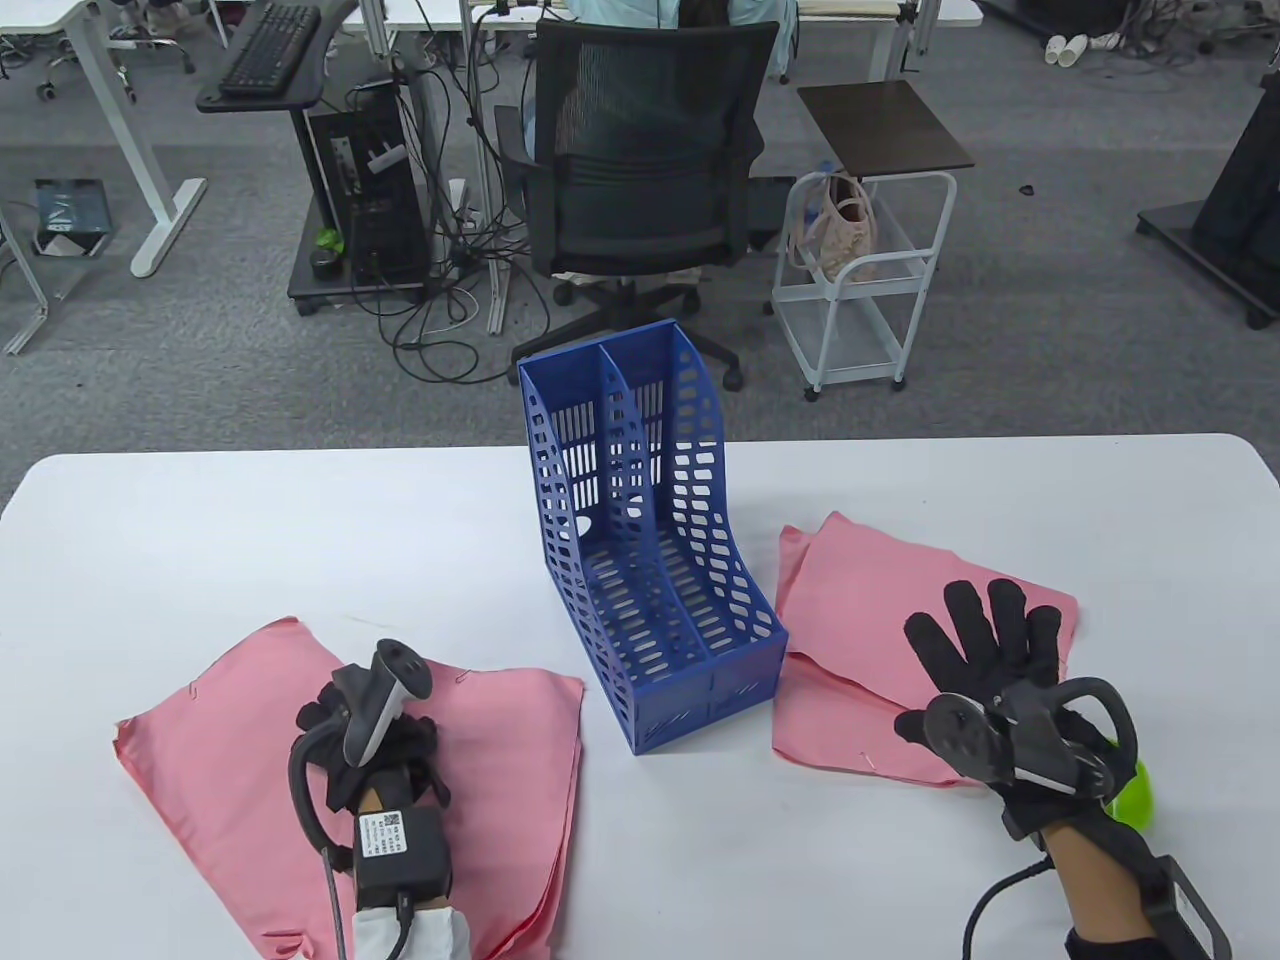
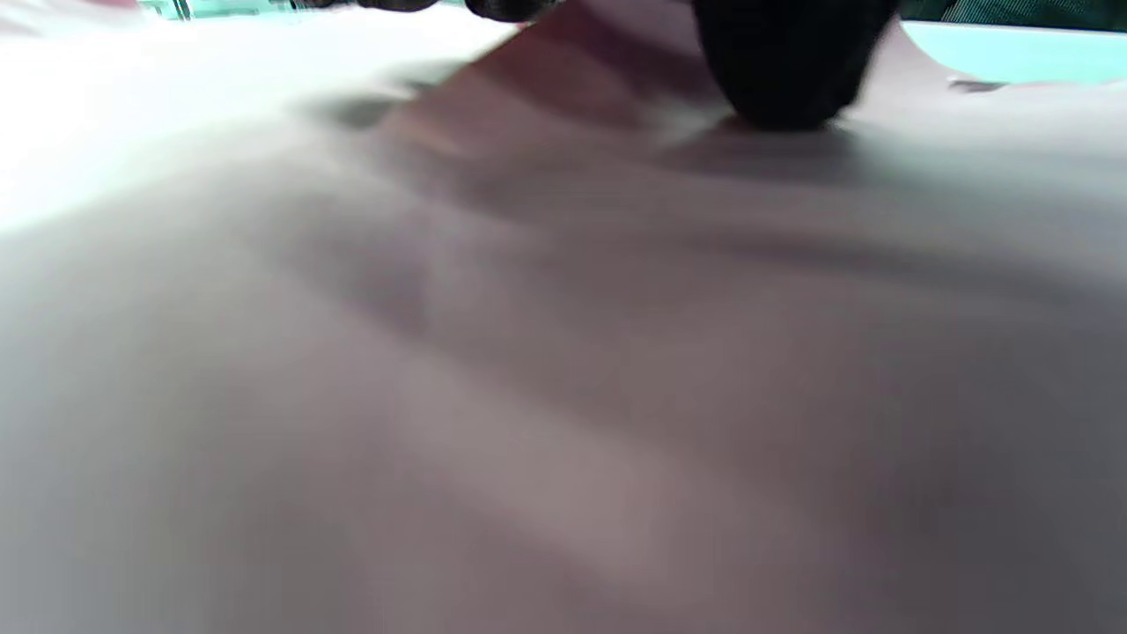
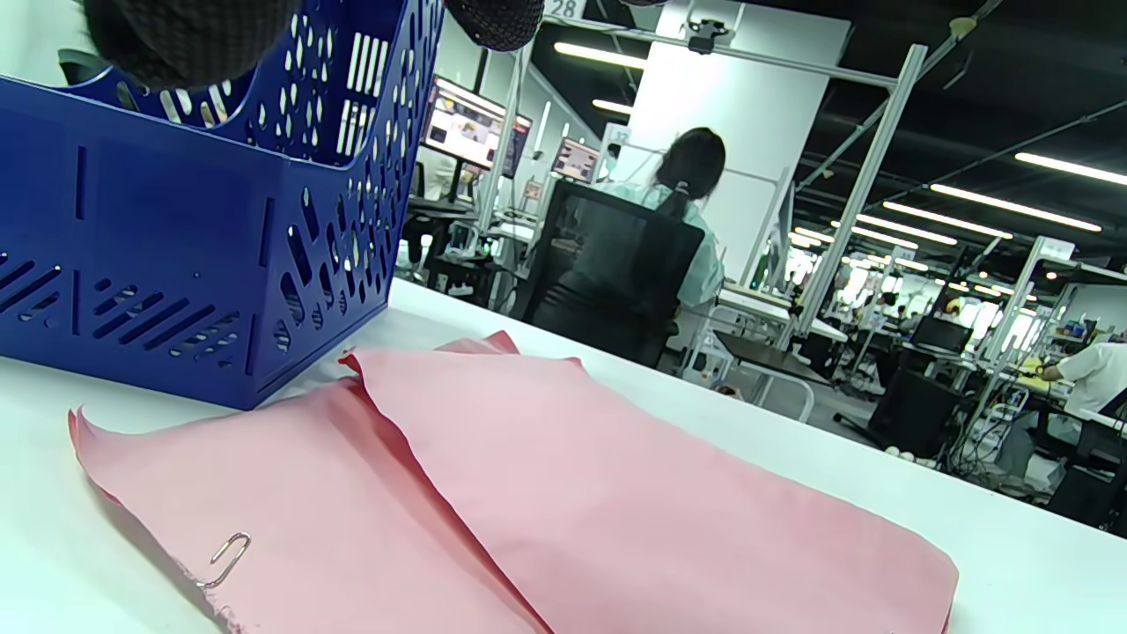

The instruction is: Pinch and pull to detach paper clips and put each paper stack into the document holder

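The left hand (image 1: pixel 370 730) rests on pink paper (image 1: pixel 250 720), fingers hidden. The right hand (image 1: pixel 985 650) is spread. Pulling a clip (image 3: pixel 224 556) fast could rip paper.

The document holder (image 1: pixel 640 560) is glossy blue plastic, perforated with slots. The paper stacks (image 3: pixel 546 493) are matt pink, thin, with slightly ragged edges. A paper clip (image 3: pixel 224 557) is bright bent wire. The bench (image 1: pixel 900 850) is smooth white with a faint sheen. Both gloves (image 1: pixel 985 640) are black knitted fabric, matt
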A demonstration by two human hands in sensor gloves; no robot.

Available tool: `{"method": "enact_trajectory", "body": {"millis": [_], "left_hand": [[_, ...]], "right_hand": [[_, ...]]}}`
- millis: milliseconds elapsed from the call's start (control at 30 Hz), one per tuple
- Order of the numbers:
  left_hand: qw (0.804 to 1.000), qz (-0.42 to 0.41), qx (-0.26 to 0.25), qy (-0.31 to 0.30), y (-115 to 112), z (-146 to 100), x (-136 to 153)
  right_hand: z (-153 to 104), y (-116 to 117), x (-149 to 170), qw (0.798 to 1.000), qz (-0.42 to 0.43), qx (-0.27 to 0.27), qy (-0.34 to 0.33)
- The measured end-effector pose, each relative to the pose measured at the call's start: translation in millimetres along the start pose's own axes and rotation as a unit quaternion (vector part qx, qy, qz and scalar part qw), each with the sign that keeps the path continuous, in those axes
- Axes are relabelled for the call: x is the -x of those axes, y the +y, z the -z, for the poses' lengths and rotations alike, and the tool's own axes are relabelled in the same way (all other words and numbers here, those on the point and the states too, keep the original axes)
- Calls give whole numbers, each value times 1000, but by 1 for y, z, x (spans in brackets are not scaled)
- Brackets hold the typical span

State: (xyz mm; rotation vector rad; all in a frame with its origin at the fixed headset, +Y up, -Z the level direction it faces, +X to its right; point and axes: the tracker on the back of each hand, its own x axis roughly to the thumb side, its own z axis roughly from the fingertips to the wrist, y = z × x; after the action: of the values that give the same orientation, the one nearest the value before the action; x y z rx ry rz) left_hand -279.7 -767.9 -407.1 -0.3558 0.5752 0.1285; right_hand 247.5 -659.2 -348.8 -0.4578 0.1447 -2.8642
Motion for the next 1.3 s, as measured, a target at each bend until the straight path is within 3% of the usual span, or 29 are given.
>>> {"method": "enact_trajectory", "body": {"millis": [167,333,567,833,1033,1167,1300], "left_hand": [[997,-67,-23,-18,19,-8,1],[988,-107,-85,-77,50,-32,4],[967,-127,-170,-138,88,-80,8],[943,-74,-258,-196,129,-151,3],[909,-94,-312,-259,143,-194,3],[890,-116,-316,-308,144,-210,0],[867,-144,-304,-369,141,-224,-10]], "right_hand": [[0,0,0,1000,3,3,-2],[-3,-4,0,1000,10,15,-4],[-4,-7,-6,1000,11,22,-15],[-4,-6,-6,999,18,24,-21],[-5,-8,-11,998,34,29,-36],[-7,-17,-19,995,69,42,-59],[-5,-42,-33,983,131,94,-93]]}}
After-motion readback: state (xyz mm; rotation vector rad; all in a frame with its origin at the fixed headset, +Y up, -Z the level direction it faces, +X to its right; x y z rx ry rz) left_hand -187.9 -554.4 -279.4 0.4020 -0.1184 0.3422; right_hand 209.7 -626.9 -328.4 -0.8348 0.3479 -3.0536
